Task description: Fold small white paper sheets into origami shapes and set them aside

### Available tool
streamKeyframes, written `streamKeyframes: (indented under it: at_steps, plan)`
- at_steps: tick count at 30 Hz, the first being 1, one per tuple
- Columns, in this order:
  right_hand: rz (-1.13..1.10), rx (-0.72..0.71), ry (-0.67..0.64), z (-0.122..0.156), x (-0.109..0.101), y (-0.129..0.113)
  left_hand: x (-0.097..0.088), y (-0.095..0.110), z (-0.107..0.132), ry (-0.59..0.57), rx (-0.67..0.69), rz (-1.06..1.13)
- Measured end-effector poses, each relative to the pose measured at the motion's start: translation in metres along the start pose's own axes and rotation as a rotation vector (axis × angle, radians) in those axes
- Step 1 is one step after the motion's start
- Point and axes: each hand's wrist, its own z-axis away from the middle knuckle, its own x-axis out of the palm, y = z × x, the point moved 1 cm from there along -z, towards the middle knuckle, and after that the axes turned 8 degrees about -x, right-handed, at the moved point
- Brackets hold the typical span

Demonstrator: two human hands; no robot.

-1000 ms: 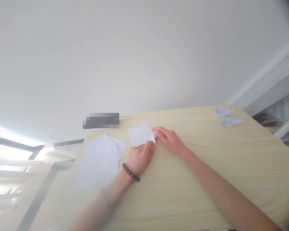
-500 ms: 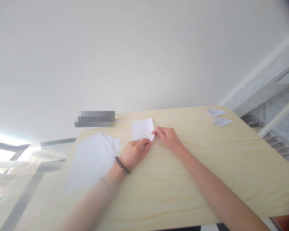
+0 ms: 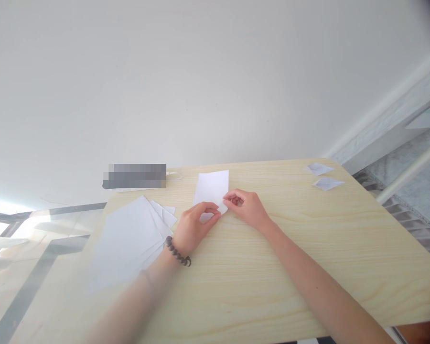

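Note:
A white sheet of paper lies tilted up a little over the wooden table, between my two hands. My left hand, with a dark bead bracelet at the wrist, pinches the sheet's near edge between thumb and fingers. At the sheet's right edge, close to the near corner, my right hand grips it between thumb and forefinger. The left fingers hide part of the near edge.
Loose white sheets overlap at the left of the table. Two folded paper diamonds lie at the far right. A blurred-out object stands at the back left against the wall.
The sheet has turned slightly and its far edge has shifted away from me. My right hand has moved slightly left along with the sheet; the view has shifted a little.

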Motion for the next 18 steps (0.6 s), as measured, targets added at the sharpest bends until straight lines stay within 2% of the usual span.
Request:
streamKeyframes:
  at_steps: [2,4,7,8,10,14,18]
  plan:
    - [-0.088,0.057,0.040,-0.001,-0.002,0.003,-0.002,0.001,-0.002,0.002,0.005,-0.014]
    - [-0.175,0.102,0.059,-0.001,-0.004,0.006,-0.004,0.002,-0.004,0.061,0.018,-0.049]
    - [-0.286,0.135,0.021,-0.002,-0.010,0.008,-0.006,-0.004,-0.008,0.193,-0.029,-0.032]
    - [-0.311,0.139,-0.009,-0.003,-0.012,0.009,-0.006,-0.007,-0.009,0.204,-0.068,0.016]
    - [-0.339,0.139,-0.073,-0.003,-0.015,0.009,-0.006,-0.014,-0.012,0.183,-0.172,0.192]
    - [-0.368,0.137,-0.147,-0.003,-0.015,0.007,-0.006,-0.020,-0.016,-0.029,-0.391,0.637]
    - [-0.381,0.169,-0.147,-0.004,-0.011,0.001,-0.009,-0.017,-0.016,-0.103,-0.509,0.792]
